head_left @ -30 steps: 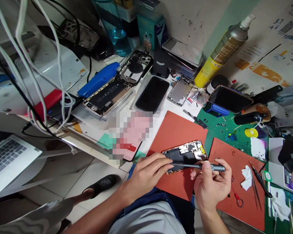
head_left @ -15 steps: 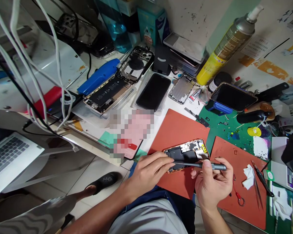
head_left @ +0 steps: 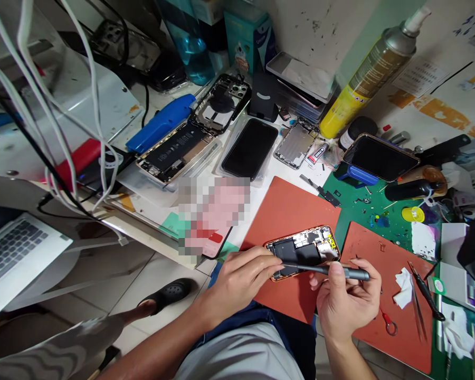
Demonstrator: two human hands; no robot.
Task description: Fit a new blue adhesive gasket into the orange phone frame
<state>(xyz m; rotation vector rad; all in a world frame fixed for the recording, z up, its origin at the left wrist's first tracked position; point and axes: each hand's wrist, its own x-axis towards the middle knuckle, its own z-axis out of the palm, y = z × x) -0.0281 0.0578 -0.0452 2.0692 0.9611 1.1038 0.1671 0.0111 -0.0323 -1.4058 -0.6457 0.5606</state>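
Observation:
An opened phone [head_left: 301, 248] with an orange rim and bare inner parts lies on a reddish-brown mat [head_left: 288, 211]. Above its lower part, my right hand [head_left: 344, 301] grips a slim grey screwdriver [head_left: 320, 269] by the handle, the shaft pointing left. My left hand [head_left: 245, 279] reaches in from the left, its fingertips pinched together at the screwdriver's tip, by the phone's near left end. Whether a tiny part sits between those fingertips is hidden.
Behind lie another opened phone [head_left: 178, 153], a black-screened phone [head_left: 250, 149] and a yellow spray can [head_left: 364, 79]. On the second mat [head_left: 364, 248] at right rest tweezers [head_left: 417, 306], white tissue [head_left: 404, 287] and a red-handled ringed tool [head_left: 390, 323]. Another person's leg and black clog [head_left: 172, 295] show at lower left.
The screwdriver's handle end and my right hand have shifted very slightly to the right. The left hand and the opened phone stay nearly in place.

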